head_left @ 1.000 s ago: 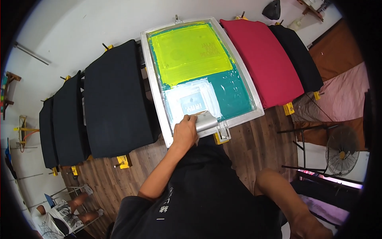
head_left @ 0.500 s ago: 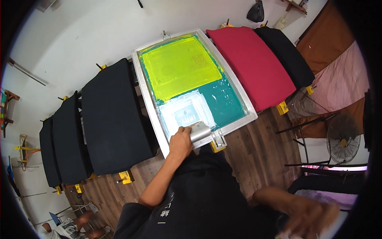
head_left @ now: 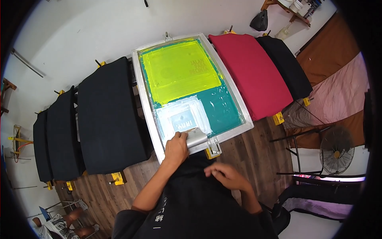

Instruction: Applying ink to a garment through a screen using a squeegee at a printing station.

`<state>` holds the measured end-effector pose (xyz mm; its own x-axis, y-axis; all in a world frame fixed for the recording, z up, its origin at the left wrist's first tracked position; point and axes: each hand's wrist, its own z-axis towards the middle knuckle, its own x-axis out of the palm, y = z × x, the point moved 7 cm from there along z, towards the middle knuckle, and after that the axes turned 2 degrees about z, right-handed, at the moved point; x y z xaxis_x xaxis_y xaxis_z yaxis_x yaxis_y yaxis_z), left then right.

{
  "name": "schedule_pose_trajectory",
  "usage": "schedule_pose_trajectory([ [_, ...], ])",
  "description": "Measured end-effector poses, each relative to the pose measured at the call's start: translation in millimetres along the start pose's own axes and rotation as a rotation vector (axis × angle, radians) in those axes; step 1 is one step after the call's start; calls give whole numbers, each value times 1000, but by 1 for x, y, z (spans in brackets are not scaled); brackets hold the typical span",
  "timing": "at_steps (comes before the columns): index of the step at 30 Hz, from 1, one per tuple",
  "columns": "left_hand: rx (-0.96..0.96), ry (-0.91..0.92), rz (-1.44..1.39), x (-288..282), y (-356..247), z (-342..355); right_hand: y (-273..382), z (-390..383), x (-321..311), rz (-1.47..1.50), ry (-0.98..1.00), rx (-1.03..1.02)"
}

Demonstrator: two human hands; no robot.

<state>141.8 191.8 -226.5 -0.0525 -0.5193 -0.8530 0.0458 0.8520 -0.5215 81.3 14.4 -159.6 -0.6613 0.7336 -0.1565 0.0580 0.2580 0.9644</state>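
My left hand (head_left: 176, 149) is closed on the left end of a silver metal squeegee (head_left: 197, 136). The squeegee lies across the near end of a metal-framed printing screen (head_left: 247, 126). A square patch of white ink (head_left: 203, 113) surrounds a small pale design on the near-left part of the mesh. Bright yellow-green ink (head_left: 175, 75) covers the far part, and bare teal mesh shows on the near right. In front of my dark shirt, my right hand (head_left: 229, 176) hovers near the screen's clamp (head_left: 214, 147), empty, its fingers loosely bent and apart.
Black fabric-covered boards (head_left: 109, 115) stand in a row to the left. A red one (head_left: 254, 75) and another black one (head_left: 284, 67) flank the screen's right. A standing fan (head_left: 337, 153) is at far right. Someone's legs (head_left: 77, 223) show at lower left.
My right hand has come in from the lower right to the front of my body. My left hand stays on the squeegee. The view has shifted slightly.
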Motion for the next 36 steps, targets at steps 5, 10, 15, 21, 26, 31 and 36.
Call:
schedule_pose_trajectory([
  [5, -20, 4, 13, 4, 8, 3, 29, 76, -17, -688, -277, -318],
  [10, -78, 71, 5, 3, 8, 8, 19, 116, -15, -1012, -88, -326],
  [15, -62, 85, 12, 4, 8, 11, -15, 147, -2, -1177, 51, -255],
  [21, -66, 68, -22, 8, 9, 3, -22, 143, 2, -1079, 19, -286],
  [26, -61, 8, -67, 7, 6, -4, -27, 134, 5, -1029, 29, -335],
  [31, -95, 131, -95, -9, 7, 13, -17, 155, -4, -992, 118, -302],
  [36, -79, 30, 6, -23, 33, 68, -7, 212, -20, -1077, 64, -308],
])
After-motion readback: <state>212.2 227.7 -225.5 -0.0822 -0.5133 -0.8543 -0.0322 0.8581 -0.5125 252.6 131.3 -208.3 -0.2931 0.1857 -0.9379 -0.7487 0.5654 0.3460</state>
